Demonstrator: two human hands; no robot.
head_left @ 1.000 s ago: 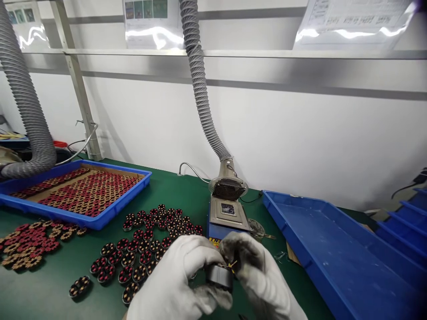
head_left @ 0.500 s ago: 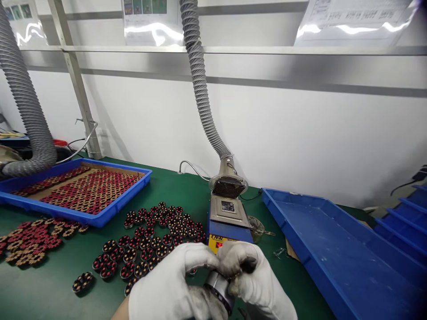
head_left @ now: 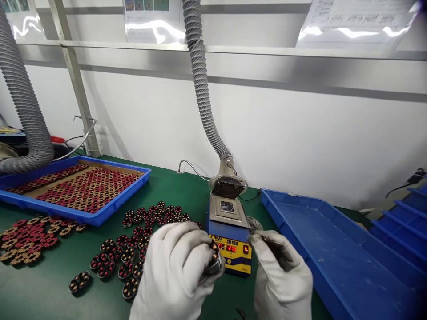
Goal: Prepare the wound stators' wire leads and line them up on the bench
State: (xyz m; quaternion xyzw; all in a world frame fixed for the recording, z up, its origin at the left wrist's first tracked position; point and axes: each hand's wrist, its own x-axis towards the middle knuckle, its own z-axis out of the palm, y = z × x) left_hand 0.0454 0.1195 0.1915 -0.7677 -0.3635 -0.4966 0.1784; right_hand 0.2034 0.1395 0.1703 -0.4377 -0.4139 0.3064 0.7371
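My left hand (head_left: 176, 271), in a white glove, is closed around a round metal-rimmed motor stator (head_left: 214, 258), its dark face with copper windings turned partly toward the machine. My right hand (head_left: 282, 273), gloved too, has its thumb and fingertips pinched together just below a small round dish (head_left: 254, 223). Whatever lies between those fingertips is hidden; the dish's thin handle was in that spot. Between and beyond the hands stands a blue-and-yellow solder pot (head_left: 233, 255) with a lit red display and a metal top plate (head_left: 227, 209).
Loose stators (head_left: 127, 254) with red or copper windings spread left of the pot. Farther left, more wound pieces (head_left: 28, 242) lie before a blue tray (head_left: 96, 218) filled with rows of them. A grey extraction hose (head_left: 202, 89) hangs above the pot. At right stands another blue tray (head_left: 300, 231).
My hands have come apart. The left carried the stator slightly up and turned its wound face into view; the right moved right and up to the dish, uncovering the pot's display.
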